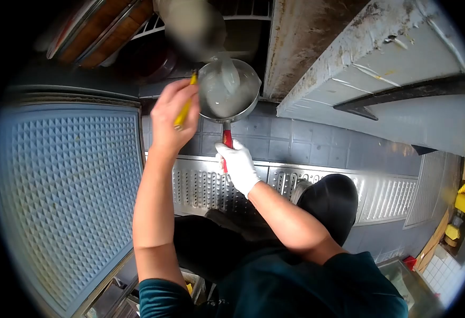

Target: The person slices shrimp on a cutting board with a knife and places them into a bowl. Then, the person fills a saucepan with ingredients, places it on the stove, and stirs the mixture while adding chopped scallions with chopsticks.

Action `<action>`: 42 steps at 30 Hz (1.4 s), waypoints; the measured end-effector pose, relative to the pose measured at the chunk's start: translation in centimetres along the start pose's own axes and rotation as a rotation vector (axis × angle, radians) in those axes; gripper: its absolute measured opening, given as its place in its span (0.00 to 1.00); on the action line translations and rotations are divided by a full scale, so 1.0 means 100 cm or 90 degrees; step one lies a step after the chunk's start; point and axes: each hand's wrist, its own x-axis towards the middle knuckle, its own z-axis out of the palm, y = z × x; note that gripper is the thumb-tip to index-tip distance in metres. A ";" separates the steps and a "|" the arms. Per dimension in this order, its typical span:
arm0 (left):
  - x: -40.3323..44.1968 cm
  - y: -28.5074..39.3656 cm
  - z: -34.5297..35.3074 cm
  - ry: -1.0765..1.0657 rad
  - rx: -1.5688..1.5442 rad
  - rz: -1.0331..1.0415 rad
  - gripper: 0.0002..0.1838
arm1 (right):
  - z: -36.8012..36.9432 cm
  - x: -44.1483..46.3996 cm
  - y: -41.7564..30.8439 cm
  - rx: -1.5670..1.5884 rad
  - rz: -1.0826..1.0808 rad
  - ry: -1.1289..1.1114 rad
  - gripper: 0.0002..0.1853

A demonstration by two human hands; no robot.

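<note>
My bare left hand (173,114) is closed round the yellow handle of a metal pan (195,29), whose round body is blurred and tilted. From its lower edge a translucent, thick-looking liquid (229,77) runs down into a metal saucepan (255,100). My right hand (240,164), in a white glove, grips that saucepan's red handle. Cloudy liquid lies inside the saucepan, held just below and to the right of the tilted pan. The pans overlap in this view, and whether they touch I cannot tell.
A white wire shelf (245,17) and brownish stacked items (97,32) are at the top. On the left is a blue textured panel (73,196); on the right, a worn white door-like panel (402,63). A perforated metal drain cover (206,185) crosses the grey tiled floor (317,138).
</note>
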 end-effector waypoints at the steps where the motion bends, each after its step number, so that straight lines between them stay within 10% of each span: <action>1: 0.006 0.002 0.009 -0.008 0.017 0.006 0.10 | 0.000 0.001 0.001 0.008 0.001 -0.001 0.08; 7: 0.021 -0.027 0.048 0.032 -0.056 -0.143 0.09 | -0.001 0.002 0.002 0.010 -0.001 0.012 0.08; 13: 0.031 -0.024 0.046 0.398 -0.629 -0.537 0.12 | -0.002 0.001 0.002 0.020 0.012 0.000 0.09; 19: -0.006 0.007 -0.006 0.348 -0.596 -0.508 0.14 | 0.001 -0.001 -0.002 0.016 0.010 0.001 0.08; 23: -0.021 0.001 -0.010 0.046 -0.116 -0.087 0.09 | 0.001 0.003 0.001 -0.014 0.010 0.003 0.09; 27: 0.006 0.003 0.016 -0.027 0.034 -0.020 0.10 | 0.000 0.004 0.004 -0.006 0.009 0.015 0.08; 34: 0.026 -0.023 0.064 0.211 -0.473 -0.441 0.11 | -0.001 0.004 0.003 0.018 0.008 0.003 0.07; 42: 0.008 -0.005 0.014 0.455 -0.700 -0.581 0.14 | 0.002 0.002 0.002 -0.016 -0.001 0.018 0.09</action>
